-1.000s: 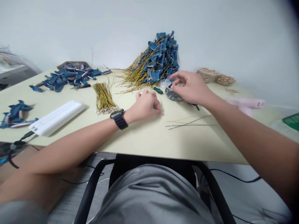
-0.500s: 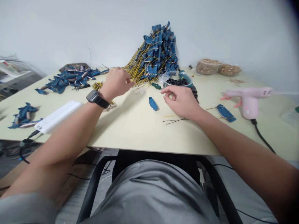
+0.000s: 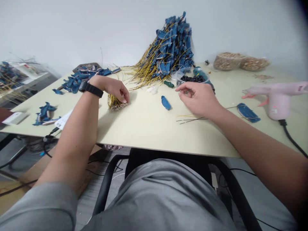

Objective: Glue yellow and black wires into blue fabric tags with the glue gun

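My left hand (image 3: pixel 115 89), with a black watch on the wrist, rests curled over a bundle of yellow-and-black wires (image 3: pixel 115 103), fingertips touching its near end. My right hand (image 3: pixel 198 98) hovers over the table with thumb and fingers pinched together; what they hold is too small to make out. A single blue connector piece (image 3: pixel 166 102) lies between the hands. Thin loose wires (image 3: pixel 190 119) lie just under my right wrist. A clear bowl of small black parts (image 3: pixel 192 78) stands right behind my right hand.
A tall heap of blue pieces with yellow wires (image 3: pixel 169 51) rises at the back. More blue pieces (image 3: pixel 79 78) are spread at the left. A pink glue gun (image 3: pixel 276 98) and another blue piece (image 3: pixel 247 112) lie at the right. Two tubs of brownish parts (image 3: pixel 238 62) stand far right.
My left hand has dropped from near the big heap onto the wire bundle. My right hand has stayed by the bowl, still pinched. The view has shifted left and down.
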`<state>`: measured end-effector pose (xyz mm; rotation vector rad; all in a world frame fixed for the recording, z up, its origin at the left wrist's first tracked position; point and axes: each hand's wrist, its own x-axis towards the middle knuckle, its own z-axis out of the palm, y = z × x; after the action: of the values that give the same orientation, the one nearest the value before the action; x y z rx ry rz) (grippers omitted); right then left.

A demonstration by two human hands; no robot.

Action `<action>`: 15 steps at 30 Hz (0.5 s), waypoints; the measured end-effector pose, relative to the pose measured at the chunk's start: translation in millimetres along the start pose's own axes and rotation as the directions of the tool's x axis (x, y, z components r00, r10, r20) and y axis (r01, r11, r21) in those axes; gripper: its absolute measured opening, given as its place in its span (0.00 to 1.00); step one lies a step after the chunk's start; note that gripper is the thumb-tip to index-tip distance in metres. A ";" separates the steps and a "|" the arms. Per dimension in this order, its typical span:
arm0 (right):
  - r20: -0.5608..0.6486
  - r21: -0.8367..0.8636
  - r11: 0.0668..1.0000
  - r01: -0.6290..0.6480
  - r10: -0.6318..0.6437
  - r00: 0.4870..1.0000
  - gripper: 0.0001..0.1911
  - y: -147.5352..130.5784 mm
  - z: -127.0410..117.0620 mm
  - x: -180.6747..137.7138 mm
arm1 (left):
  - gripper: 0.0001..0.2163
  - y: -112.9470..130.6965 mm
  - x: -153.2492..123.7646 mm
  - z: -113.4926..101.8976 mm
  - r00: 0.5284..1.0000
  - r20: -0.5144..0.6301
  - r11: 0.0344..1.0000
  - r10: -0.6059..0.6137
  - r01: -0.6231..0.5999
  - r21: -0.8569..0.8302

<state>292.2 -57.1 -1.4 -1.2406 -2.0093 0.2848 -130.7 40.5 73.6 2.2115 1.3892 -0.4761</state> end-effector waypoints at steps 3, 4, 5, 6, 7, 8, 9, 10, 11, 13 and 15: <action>-0.013 -0.012 1.000 -0.005 0.005 1.000 0.10 0.5 -1.4 0.1 | 0.22 -2.5 -0.7 -0.7 1.000 0.009 1.000 -0.001 0.001 0.000; -0.022 -0.011 1.000 -0.002 0.002 1.000 0.11 0.9 -1.7 0.3 | 0.21 -3.0 0.0 -0.5 1.000 0.004 1.000 -0.003 0.003 0.011; -0.032 -0.008 1.000 0.003 -0.003 0.999 0.12 1.2 -2.0 0.4 | 0.21 -3.2 1.1 -0.1 1.000 -0.003 1.000 -0.006 0.006 0.025; -0.038 -0.006 1.000 0.010 -0.010 0.999 0.12 1.4 -2.2 0.7 | 0.20 -3.1 2.4 0.4 1.000 -0.007 0.999 -0.009 0.009 0.040; -0.042 -0.006 1.000 0.018 -0.018 0.999 0.13 1.5 -2.3 1.1 | 0.20 -3.0 3.7 0.9 1.000 -0.010 0.999 -0.012 0.013 0.051; -0.044 -0.009 1.000 0.024 -0.025 0.999 0.13 1.5 -2.6 1.4 | 0.20 -3.0 4.9 1.2 1.000 -0.011 0.998 -0.014 0.014 0.058; -0.044 -0.013 1.000 0.029 -0.029 0.999 0.13 1.4 -2.8 1.8 | 0.21 -3.2 5.9 1.2 1.000 -0.015 0.998 -0.011 0.012 0.062; -0.040 -0.017 0.999 0.030 -0.031 0.999 0.13 1.3 -3.1 2.1 | 0.21 -3.6 6.5 0.9 1.000 -0.024 0.998 -0.003 0.004 0.066; -0.033 -0.021 0.999 0.029 -0.030 0.999 0.12 1.2 -3.4 2.4 | 0.21 -4.4 6.9 0.4 0.999 -0.039 0.998 0.013 -0.011 0.069; -0.031 -0.023 0.999 0.026 -0.027 0.999 0.10 1.7 -3.7 2.4 | 0.22 -6.7 7.0 -0.9 0.994 -0.092 0.996 0.059 -0.053 0.070; -0.030 -0.018 0.999 0.029 -0.030 0.999 0.08 3.0 -3.3 2.0 | 0.22 -8.7 6.7 -1.6 0.983 -0.163 0.995 0.083 -0.074 0.062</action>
<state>296.0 -54.5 0.3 -1.2179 -2.0064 0.2335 -135.7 49.6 69.6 2.3876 1.3791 -0.3126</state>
